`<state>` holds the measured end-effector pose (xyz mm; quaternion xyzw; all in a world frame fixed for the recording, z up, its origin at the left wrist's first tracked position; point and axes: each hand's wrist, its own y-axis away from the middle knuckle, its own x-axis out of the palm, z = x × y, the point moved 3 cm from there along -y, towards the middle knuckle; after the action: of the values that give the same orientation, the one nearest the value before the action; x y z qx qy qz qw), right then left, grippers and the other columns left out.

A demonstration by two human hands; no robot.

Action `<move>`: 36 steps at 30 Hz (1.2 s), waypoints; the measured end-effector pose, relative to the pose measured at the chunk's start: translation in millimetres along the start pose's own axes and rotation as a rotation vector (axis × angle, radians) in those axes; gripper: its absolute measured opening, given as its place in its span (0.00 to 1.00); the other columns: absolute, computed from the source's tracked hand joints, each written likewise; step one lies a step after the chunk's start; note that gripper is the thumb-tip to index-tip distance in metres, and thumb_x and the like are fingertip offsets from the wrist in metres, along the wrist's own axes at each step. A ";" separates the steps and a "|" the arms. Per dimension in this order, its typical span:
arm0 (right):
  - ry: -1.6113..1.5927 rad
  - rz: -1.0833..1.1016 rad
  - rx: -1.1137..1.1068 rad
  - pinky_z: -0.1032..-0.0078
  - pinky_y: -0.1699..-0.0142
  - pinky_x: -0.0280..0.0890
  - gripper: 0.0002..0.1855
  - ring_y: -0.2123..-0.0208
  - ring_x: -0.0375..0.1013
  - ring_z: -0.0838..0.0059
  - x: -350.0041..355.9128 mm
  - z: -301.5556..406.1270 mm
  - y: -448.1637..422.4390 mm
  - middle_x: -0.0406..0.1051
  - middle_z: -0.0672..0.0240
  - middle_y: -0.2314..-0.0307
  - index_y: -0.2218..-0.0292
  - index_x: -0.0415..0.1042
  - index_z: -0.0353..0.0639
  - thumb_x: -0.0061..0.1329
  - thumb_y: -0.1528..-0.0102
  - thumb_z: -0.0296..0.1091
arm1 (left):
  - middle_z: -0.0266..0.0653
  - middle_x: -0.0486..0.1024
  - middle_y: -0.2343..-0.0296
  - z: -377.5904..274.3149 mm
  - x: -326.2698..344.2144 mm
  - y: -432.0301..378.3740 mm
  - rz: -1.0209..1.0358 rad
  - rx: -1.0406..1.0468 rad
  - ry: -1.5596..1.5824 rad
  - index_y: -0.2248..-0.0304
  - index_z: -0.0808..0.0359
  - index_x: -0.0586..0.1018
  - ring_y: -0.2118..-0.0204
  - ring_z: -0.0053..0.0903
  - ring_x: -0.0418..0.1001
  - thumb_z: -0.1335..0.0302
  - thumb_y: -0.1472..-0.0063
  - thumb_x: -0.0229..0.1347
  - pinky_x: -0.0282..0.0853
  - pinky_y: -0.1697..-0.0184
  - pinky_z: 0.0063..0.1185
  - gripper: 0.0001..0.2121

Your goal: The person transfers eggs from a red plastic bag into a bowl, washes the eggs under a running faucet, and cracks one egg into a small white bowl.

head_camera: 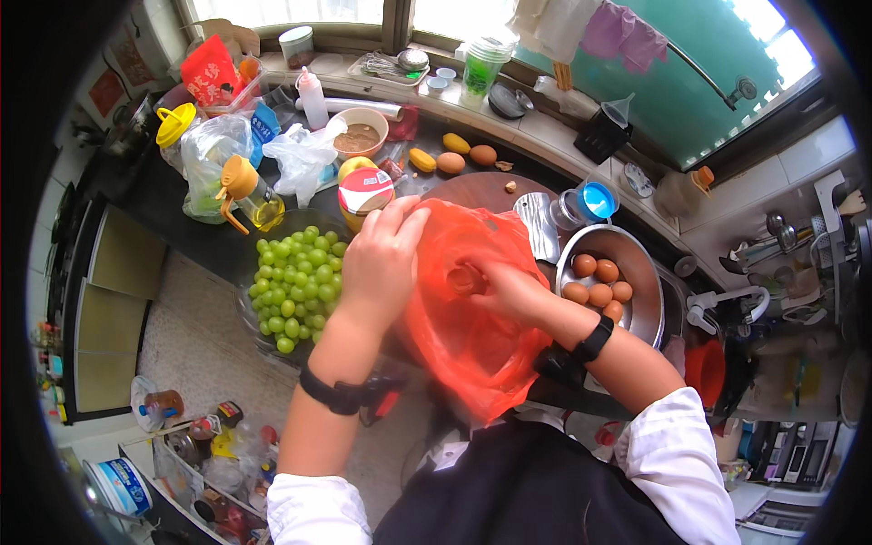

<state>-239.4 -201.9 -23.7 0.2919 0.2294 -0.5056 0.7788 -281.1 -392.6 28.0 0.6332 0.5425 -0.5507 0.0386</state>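
Observation:
A red plastic bag (470,368) hangs open in front of my body, at the counter's edge. My left hand (383,255) holds its upper left side, fingers against the plastic. Into the bag's mouth reaches my right hand (507,286); its fingertips are partly veiled by red film around a rounded brownish shape, and whether they grip it is unclear. Right of the bag, a steel bowl (652,286) contains several brown eggs (599,294). Green grapes (300,283) fill a clear bowl (246,315) to the left. Behind my left fingers stands a jar with a red and white lid (366,191).
A round wooden board (470,182) lies behind the bag, with a cleaver blade (538,228) by its right side. Two eggs (450,163) and two yellow oval pieces (422,160) rest beyond. An oil bottle (262,204) stands left; a faucet (729,303) is far right.

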 end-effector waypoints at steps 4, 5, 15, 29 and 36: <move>-0.102 -0.033 0.034 0.75 0.54 0.66 0.28 0.57 0.71 0.68 -8.6 9.9 27.6 0.69 0.61 0.59 0.50 0.62 0.41 0.52 0.53 0.25 | 0.42 0.71 0.59 -6.2 -3.1 16.8 0.057 -0.072 0.096 0.60 0.68 0.75 0.58 0.38 0.69 0.84 0.52 0.48 0.66 0.54 0.28 0.17; -0.145 -0.032 0.024 0.76 0.55 0.67 0.27 0.57 0.70 0.70 -11.1 11.7 32.4 0.69 0.62 0.59 0.50 0.62 0.41 0.52 0.53 0.24 | 0.43 0.71 0.59 -6.8 -2.6 20.8 0.071 -0.094 0.122 0.60 0.67 0.75 0.58 0.38 0.69 0.84 0.52 0.48 0.66 0.54 0.28 0.17; -0.480 -0.009 0.102 0.78 0.55 0.66 0.27 0.59 0.70 0.77 -21.9 7.0 51.8 0.70 0.64 0.63 0.52 0.61 0.38 0.54 0.54 0.27 | 0.42 0.69 0.55 -5.0 9.8 90.4 -0.221 -0.517 0.794 0.66 0.66 0.72 0.54 0.29 0.68 0.81 0.49 0.52 0.64 0.54 0.22 0.09; -0.411 0.096 0.184 0.79 0.53 0.65 0.27 0.57 0.68 0.77 -33.6 22.8 37.2 0.68 0.65 0.60 0.51 0.59 0.36 0.54 0.51 0.26 | 0.42 0.69 0.56 -36.7 -12.0 151.9 -0.300 -0.527 0.532 0.60 0.67 0.70 0.55 0.29 0.67 0.82 0.49 0.52 0.62 0.53 0.23 0.14; -0.468 0.055 0.195 0.80 0.52 0.62 0.28 0.58 0.68 0.79 -48.6 56.3 45.7 0.69 0.66 0.61 0.50 0.60 0.37 0.56 0.51 0.29 | 0.40 0.69 0.56 -37.1 -1.1 178.3 -0.304 -0.553 0.546 0.59 0.67 0.70 0.57 0.28 0.68 0.83 0.49 0.52 0.62 0.54 0.22 0.15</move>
<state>-212.4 -194.2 59.0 0.2468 -0.0151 -0.5580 0.7922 -126.5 -442.0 -54.5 0.6343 0.7477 -0.1957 -0.0200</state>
